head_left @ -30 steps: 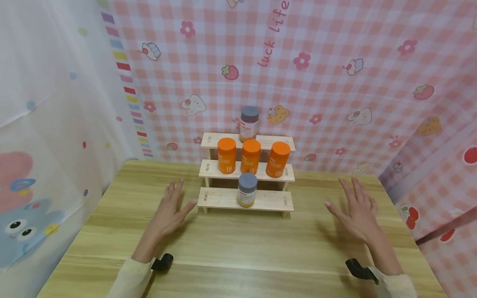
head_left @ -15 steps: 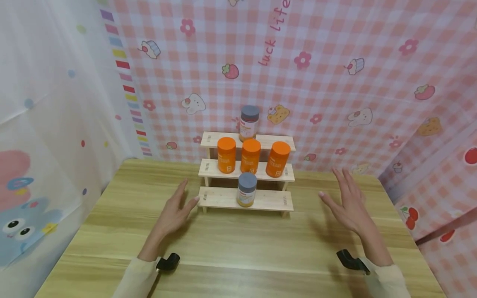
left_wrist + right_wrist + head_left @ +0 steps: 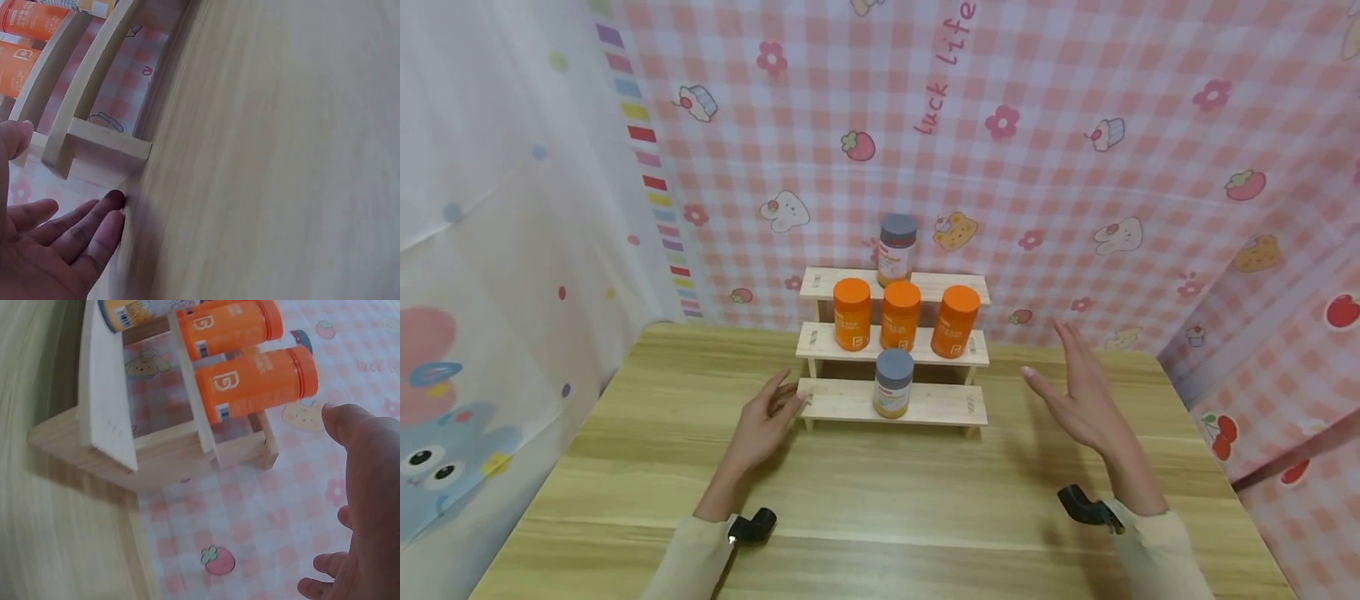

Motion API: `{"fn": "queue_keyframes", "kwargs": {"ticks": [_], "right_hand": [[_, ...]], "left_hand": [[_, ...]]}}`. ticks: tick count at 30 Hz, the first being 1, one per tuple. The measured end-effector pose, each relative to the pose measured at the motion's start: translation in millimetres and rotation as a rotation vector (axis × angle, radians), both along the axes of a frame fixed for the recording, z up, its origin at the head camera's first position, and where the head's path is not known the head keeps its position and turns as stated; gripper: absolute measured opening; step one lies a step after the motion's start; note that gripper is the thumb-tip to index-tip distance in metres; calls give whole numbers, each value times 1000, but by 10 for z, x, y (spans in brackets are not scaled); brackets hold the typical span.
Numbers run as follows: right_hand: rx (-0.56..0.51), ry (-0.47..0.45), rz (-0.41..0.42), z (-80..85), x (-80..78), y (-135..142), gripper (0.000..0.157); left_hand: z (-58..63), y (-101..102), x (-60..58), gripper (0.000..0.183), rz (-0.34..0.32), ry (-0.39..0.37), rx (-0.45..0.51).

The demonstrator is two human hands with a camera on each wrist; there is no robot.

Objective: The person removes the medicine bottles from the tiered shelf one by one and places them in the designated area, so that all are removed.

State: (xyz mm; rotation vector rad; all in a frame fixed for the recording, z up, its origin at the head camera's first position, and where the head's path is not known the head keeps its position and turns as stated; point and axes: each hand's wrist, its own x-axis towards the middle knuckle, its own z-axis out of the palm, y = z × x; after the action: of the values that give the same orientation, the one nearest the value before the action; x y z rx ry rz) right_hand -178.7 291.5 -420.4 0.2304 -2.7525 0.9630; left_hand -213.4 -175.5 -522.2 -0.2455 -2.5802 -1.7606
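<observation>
A three-step wooden rack [image 3: 940,404] stands on the table. A grey-lidded jar [image 3: 892,383] sits on its lowest step and another grey-lidded jar [image 3: 897,250] on the top one. Three orange jars, left [image 3: 852,315], middle [image 3: 900,317] and right [image 3: 955,322], line the middle step. My left hand [image 3: 763,427] is beside the rack's left end, thumb near the lowest step; whether it touches cannot be told. Its fingers are relaxed and hold nothing. To the right of the rack, apart from it, my right hand [image 3: 1086,404] hovers with fingers straight and thumb spread.
The wood-grain table [image 3: 880,508] extends in front of the rack. Close behind it hangs a pink checked cloth [image 3: 1030,183], with a white printed cloth [image 3: 497,208] along the left. Each wrist wears a black camera mount, left [image 3: 752,527] and right [image 3: 1084,505].
Both hands have moved inward toward the rack. The left has come up to its left end, its fingers bending slightly; the right has shifted left. The jars stay in place.
</observation>
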Motion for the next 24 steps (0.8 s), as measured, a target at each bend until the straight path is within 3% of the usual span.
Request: {"fn": "queue_keyframes", "kwargs": {"ticks": [6,14,24], "right_hand": [[-25,3,17,107,-68,-124,87],[-60,2,47,226,-163,-261,85],[-102,3,61,349,-284,-386,85]], "left_hand": [[-38,82,-39,58,50,-67,72],[-57,167,-86,50,105,-100,174],[-161,150,-123,50,128,-208,301]]}}
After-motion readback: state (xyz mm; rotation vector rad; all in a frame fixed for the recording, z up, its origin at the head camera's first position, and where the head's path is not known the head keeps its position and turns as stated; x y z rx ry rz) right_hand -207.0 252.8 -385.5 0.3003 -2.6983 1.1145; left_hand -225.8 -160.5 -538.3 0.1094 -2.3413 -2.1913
